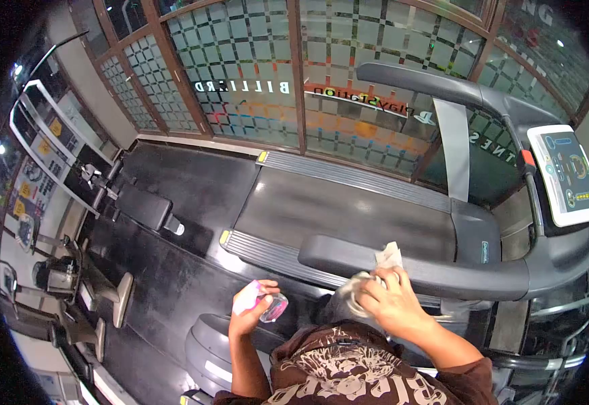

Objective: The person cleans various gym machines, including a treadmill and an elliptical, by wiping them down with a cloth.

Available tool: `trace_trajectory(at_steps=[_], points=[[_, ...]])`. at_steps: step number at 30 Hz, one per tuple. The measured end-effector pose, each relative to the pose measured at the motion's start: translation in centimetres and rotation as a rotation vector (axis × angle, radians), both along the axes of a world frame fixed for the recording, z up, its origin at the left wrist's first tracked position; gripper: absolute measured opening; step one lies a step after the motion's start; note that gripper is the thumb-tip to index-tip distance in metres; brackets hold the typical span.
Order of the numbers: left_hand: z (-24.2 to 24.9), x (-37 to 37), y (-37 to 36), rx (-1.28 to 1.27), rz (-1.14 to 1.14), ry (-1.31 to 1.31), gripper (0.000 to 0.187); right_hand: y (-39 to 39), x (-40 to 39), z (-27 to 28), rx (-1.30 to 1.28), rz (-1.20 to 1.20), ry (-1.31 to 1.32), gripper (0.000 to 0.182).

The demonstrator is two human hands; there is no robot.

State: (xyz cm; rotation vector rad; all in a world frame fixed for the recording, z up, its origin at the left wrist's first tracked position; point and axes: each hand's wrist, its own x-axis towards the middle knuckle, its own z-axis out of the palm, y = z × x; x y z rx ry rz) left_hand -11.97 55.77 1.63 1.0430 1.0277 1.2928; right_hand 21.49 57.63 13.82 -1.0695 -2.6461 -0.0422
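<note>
My left hand [255, 309] is wrapped round a small bottle [275, 308] with a clear lower part and pink and white colouring, held in front of my body. On the right, my right hand [383, 297] grips a crumpled pale cloth [389, 256]. Part of the cloth sticks up past the fingers, beside the near handrail [429, 270] of the treadmill; whether it touches the rail I cannot tell. A blurred, light part of it hangs below the fingers.
The treadmill belt [341, 212] stretches across the middle, its console [566, 174] at the right. A padded bench [144, 206] and other gym machines stand at the left. Frosted glass panels [240, 61] run behind. A grey machine part [210, 351] is below my left hand.
</note>
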Motion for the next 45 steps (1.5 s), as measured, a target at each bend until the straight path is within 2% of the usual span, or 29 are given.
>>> trace_trajectory(at_steps=[3,6,7,9,12,18,22,25,27,28,30,33,38,41,43,45], points=[[1.4,0.5,0.0,0.023,-0.012,0.004,0.014,1.9,-4.2,-0.9,0.116,0.068,0.170,0.028],[2.1,0.6,-0.2,0.047,0.005,-0.042,0.012,4.8,-8.9,-4.1,0.229,0.132,0.173,0.026],[2.1,0.6,-0.4,0.037,0.013,-0.030,0.012,5.5,-10.0,-5.8,0.219,0.119,0.089,0.033],[2.1,0.4,-0.7,0.009,0.032,-0.006,0.011,5.9,-11.3,-7.2,0.392,0.043,-0.079,0.042],[2.1,0.3,-1.1,-0.054,0.064,0.025,0.010,5.1,-9.4,-6.8,0.344,0.078,-0.169,0.048],[2.0,2.2,0.1,-0.024,0.042,0.035,0.010,2.3,-3.9,-6.9,0.311,0.104,-0.224,0.041],[2.5,3.2,1.0,0.107,-0.050,0.047,0.013,0.6,-0.4,-6.2,0.206,0.052,-0.124,0.026],[3.9,4.2,1.2,0.168,-0.103,0.128,0.015,0.0,0.2,-4.9,0.034,0.029,0.023,0.026],[5.3,5.7,1.3,0.147,-0.118,0.139,0.018,0.3,-0.3,-5.2,0.104,-0.011,0.089,0.027],[5.6,6.4,1.7,0.162,-0.165,0.126,0.026,0.5,-0.5,-5.6,0.133,-0.028,0.090,0.027],[5.7,7.6,2.9,0.276,-0.260,0.186,0.030,0.7,-0.6,-6.9,0.231,-0.067,0.093,0.027],[6.1,10.3,2.9,0.221,-0.325,0.016,0.031,-0.3,0.9,-7.7,0.222,-0.141,0.134,0.026],[5.1,13.3,4.8,0.280,-0.442,0.115,0.027,-2.6,5.4,-5.3,0.237,-0.193,0.061,0.016],[5.9,15.4,4.6,0.207,-0.469,0.016,0.023,-4.0,8.2,-4.7,0.241,-0.290,0.103,0.015],[6.6,17.3,4.3,0.190,-0.433,-0.095,0.019,-5.0,10.1,-4.5,0.223,-0.363,0.143,0.023],[5.8,17.9,4.4,0.086,-0.424,-0.093,0.023,-6.0,12.2,-3.8,0.197,-0.430,0.135,0.023]])
